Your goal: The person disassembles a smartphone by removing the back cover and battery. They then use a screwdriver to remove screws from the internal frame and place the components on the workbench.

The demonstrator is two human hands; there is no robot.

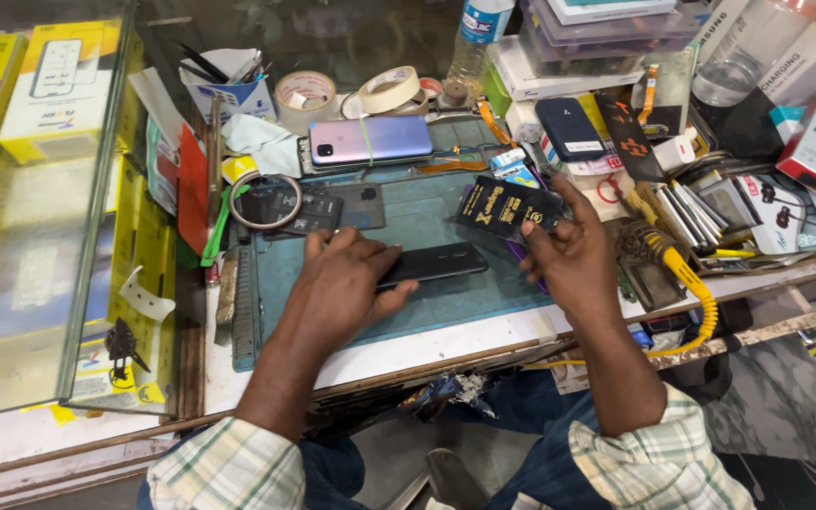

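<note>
Glass case [40,217]: biggest thing here, filling nine o'clock, yellow boxes stacked inside.
Work mat [446,307]: teal, dead centre, everything happening on it.
Left hand [342,283]: palm down at mid-mat, fingers spread and pressing flat on the near end of the black phone, pinning it rather than gripping.
Right hand [573,260]: at three o'clock of the phone, thumb and fingers pinched on the black packet, lifted just clear of the mat.
Black phone [436,264]: lying flat, long side across the mat, its right end free and just below the packet.
Purple phone [370,140]: twelve o'clock, parked face down by the tape rolls [347,93].
Black packet [505,208]: small flat sleeve with gold print, tilted, hanging at one o'clock of the phone.
Step in hand: looks like steadying the handset while the packet is brought in.
Next move calls for: probably both hands to open that sleeve, so the pinning hand must let go.
</note>
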